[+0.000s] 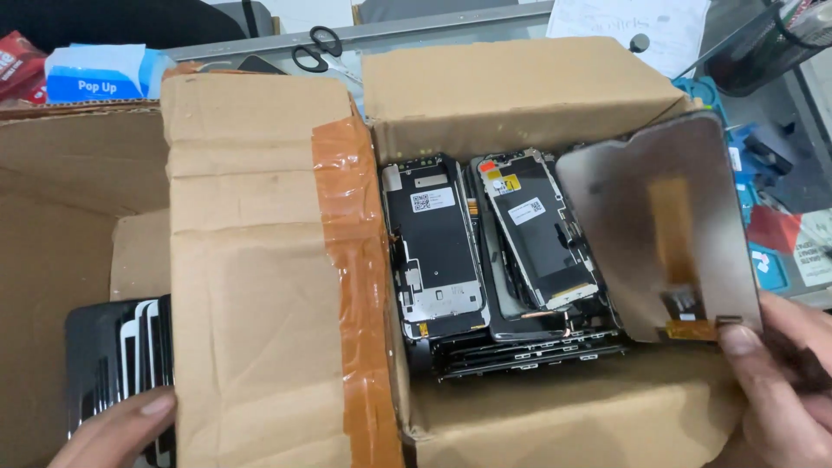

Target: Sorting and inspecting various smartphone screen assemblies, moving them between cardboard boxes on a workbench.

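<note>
My right hand (776, 381) at the lower right grips a phone screen panel (659, 225) by its bottom edge, back side up, grey with an orange flex strip. It hovers tilted over the right part of an open cardboard box (511, 95). Inside lie several stacked phone screen assemblies (433, 251), backs up, with white stickers. My left hand (117, 429) at the lower left rests its fingers on a stack of upright dark screens (121, 364) in the box's left section.
A taped cardboard flap (260, 260) covers the box's middle. Behind the box are black scissors (314, 48), a blue tissue pack (95, 74), a paper sheet (633, 22) and blue tools (763, 217) at the right.
</note>
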